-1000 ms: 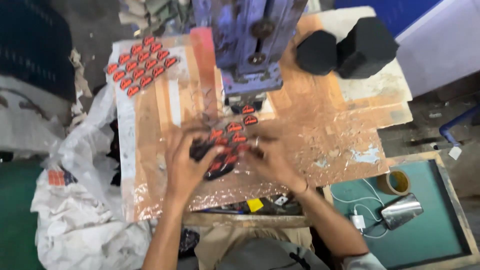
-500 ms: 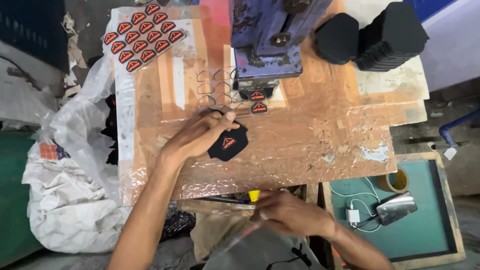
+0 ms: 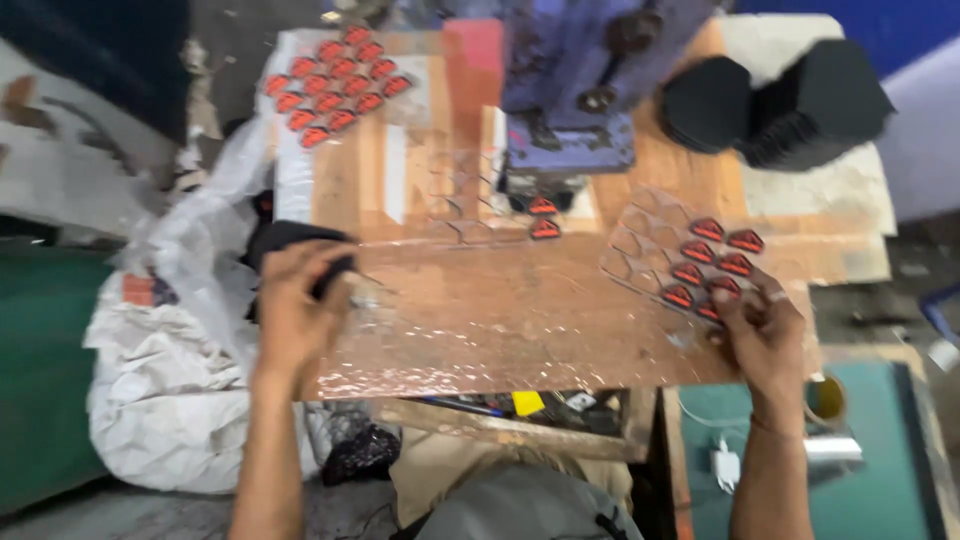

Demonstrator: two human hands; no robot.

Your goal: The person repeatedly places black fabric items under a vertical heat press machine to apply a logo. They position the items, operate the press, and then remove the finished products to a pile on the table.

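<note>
The right hand (image 3: 762, 335) pinches a thin, floppy clear sheet of red badges (image 3: 695, 262) at the table's (image 3: 520, 330) right edge, best held by its bare margin, while the left hand's (image 3: 290, 305) fingers close on a soft, light black patch (image 3: 290, 240) at the left edge.

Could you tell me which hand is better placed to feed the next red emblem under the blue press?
Probably the right hand: it grips the clear sheet of red emblems beside the blue press. The left hand holds a black piece at the table's left edge.
</note>
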